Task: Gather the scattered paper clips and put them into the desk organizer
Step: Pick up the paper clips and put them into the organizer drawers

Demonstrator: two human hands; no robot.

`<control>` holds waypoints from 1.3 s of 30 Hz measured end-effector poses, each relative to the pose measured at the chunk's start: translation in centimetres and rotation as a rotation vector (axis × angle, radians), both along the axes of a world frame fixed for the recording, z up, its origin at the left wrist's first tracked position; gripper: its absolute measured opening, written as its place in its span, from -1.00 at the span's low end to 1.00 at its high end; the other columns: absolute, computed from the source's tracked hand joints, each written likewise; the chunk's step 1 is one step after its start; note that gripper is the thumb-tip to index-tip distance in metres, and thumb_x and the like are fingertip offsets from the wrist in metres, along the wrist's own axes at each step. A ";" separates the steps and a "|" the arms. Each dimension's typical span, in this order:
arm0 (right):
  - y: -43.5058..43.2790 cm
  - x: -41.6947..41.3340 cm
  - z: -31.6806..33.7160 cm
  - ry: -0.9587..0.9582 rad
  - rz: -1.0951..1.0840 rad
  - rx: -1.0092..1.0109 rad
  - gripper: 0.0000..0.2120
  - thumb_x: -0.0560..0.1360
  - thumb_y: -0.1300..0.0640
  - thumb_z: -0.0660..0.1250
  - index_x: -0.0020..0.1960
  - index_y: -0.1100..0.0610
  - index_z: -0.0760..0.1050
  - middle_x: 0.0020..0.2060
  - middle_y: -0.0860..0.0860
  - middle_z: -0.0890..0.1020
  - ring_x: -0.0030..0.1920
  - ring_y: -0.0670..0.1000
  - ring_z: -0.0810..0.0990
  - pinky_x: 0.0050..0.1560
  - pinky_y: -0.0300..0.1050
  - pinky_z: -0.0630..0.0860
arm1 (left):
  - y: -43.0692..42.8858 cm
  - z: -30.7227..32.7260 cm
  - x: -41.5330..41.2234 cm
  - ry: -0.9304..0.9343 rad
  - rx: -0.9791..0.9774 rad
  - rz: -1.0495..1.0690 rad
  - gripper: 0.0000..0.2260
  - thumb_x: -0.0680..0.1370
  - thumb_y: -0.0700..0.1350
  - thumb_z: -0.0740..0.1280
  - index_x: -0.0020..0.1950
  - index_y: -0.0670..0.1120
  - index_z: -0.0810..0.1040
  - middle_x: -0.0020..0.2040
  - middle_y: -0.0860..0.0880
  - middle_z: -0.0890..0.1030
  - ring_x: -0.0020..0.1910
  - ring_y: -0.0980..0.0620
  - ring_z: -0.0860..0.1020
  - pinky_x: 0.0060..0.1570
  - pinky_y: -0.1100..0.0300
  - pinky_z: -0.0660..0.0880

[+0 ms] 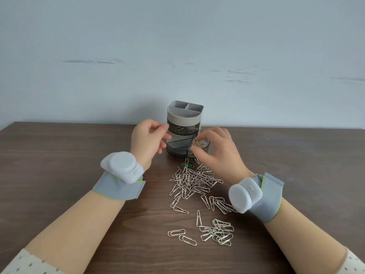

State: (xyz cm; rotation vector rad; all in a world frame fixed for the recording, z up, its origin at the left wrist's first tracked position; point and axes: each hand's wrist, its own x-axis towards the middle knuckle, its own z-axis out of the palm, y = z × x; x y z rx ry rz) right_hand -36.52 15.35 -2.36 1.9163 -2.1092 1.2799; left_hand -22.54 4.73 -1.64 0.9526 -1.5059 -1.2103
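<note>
A grey desk organizer [184,113] stands at the back middle of the table, with smoky tiers below its divided top. One tier is swung out to the right as a small tray [205,144] with clips in it. My left hand [148,139] rests against the organizer's left side, fingers loosely curled and holding nothing. Over the swung-out tray, my right hand [215,149] pinches a few paper clips at its fingertips. A large heap of silver paper clips [192,180] lies in front of the organizer, with a green one [187,165] at its far edge. A smaller cluster [219,231] lies nearer me.
The brown wooden table [59,165] ends at a pale wall behind the organizer. Grey bands with white round devices sit on both wrists [121,169] [246,196]. Two single clips [181,235] lie to the left of the near cluster.
</note>
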 end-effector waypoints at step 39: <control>3.3 1.1 -0.2 0.103 0.139 0.269 -0.88 0.43 0.15 0.24 -0.21 0.13 0.53 -0.26 0.03 0.60 -0.23 0.02 0.51 -0.13 -0.01 0.48 | -0.6 -1.7 2.5 -1.190 -0.401 -0.266 -0.69 0.59 -0.12 0.00 0.15 -0.28 0.41 0.25 -0.26 0.41 0.29 -0.19 0.36 0.25 0.01 0.30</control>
